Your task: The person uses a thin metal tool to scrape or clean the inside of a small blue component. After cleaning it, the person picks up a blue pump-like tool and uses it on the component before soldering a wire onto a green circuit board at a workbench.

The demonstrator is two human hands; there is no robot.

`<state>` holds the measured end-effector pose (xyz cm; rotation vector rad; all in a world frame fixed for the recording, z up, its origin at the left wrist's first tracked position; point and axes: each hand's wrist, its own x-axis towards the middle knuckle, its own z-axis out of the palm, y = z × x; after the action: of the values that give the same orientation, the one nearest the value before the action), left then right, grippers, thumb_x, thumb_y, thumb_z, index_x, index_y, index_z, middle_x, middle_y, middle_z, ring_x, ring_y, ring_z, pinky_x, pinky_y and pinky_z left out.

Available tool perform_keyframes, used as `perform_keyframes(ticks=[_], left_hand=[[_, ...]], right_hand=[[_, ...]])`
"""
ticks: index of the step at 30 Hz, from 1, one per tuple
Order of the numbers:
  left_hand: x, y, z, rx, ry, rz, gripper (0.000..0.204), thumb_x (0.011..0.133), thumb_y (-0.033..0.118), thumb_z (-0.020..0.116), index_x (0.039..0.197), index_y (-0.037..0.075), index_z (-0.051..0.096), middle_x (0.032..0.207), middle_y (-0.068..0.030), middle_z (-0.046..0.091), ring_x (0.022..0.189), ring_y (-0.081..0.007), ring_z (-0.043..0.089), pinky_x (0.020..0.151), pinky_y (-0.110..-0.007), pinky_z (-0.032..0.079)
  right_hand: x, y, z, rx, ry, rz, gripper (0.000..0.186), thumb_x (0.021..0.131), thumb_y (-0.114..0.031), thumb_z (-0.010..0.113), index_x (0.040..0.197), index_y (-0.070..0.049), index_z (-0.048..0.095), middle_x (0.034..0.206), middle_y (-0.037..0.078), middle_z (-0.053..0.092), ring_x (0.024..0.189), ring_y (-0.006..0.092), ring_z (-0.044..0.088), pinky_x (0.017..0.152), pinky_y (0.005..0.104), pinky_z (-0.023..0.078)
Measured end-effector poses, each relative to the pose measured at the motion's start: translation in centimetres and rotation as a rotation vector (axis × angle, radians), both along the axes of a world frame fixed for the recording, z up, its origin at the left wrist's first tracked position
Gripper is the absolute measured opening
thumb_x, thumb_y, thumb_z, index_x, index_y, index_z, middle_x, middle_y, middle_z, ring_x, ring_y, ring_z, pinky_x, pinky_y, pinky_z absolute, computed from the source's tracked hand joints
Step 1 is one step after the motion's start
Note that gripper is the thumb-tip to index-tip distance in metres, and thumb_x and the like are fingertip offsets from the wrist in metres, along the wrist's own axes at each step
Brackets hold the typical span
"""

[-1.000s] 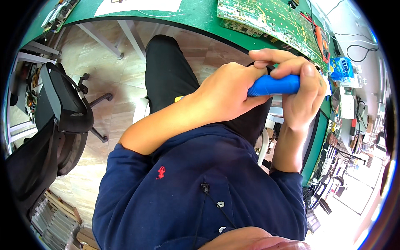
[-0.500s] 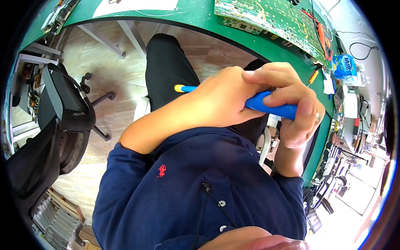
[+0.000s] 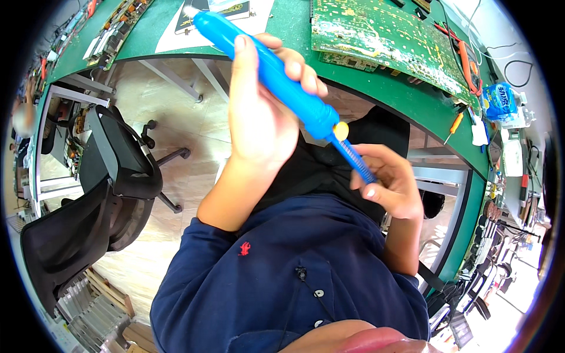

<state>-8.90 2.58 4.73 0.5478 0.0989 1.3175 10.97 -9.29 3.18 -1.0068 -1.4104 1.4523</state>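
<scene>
My left hand (image 3: 262, 112) is wrapped around the thick body of a blue desoldering pump (image 3: 276, 70), thumb along its side. The pump slants across the view, its nozzle end up and to the left, in front of a white paper (image 3: 259, 20) on the bench. A yellow button (image 3: 341, 131) sits at the lower end of the body. From there a thin plunger with a spring around it runs down to my right hand (image 3: 391, 182), whose curled fingers and thumb close on its end.
Across the green bench (image 3: 406, 94) lie a large circuit board (image 3: 382, 41), an orange multimeter (image 3: 468, 65) with red leads and a yellow-handled screwdriver (image 3: 455, 125). A blue plastic pack (image 3: 499, 101) lies at the right. On the left stands a black office chair (image 3: 120, 162) beside the bench legs.
My hands were close together at the right, mostly covering the pump. My left hand has moved up and left with it, showing its length; my right hand has shifted down to the plunger end.
</scene>
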Motion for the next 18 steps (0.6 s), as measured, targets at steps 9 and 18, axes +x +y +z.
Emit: perform_keyframes(ticks=[9, 18], left_hand=[[-0.7, -0.9, 0.9, 0.088, -0.295, -0.331, 0.04, 0.099, 0.036, 0.036, 0.065, 0.014, 0.039, 0.053, 0.0029, 0.037, 0.049, -0.0105, 0.036, 0.06, -0.029, 0.035], [3.6, -5.8, 0.1, -0.067, -0.151, -0.217, 0.034, 0.094, 0.025, 0.04, 0.061, 0.016, 0.034, 0.045, 0.0063, 0.031, 0.037, -0.007, 0.029, 0.041, -0.026, 0.032]], right_hand=[[-1.0, -0.6, -1.0, 0.423, 0.249, -0.469, 0.076, 0.088, -0.062, 0.046, 0.111, 0.01, 0.055, 0.122, 0.032, 0.051, 0.102, 0.0316, 0.058, 0.086, 0.04, 0.047], [-1.7, -1.0, -1.3, 0.795, 0.104, -0.299, 0.085, 0.069, -0.067, 0.068, 0.106, 0.009, 0.055, 0.101, 0.022, 0.061, 0.096, 0.0315, 0.061, 0.084, 0.0378, 0.048]])
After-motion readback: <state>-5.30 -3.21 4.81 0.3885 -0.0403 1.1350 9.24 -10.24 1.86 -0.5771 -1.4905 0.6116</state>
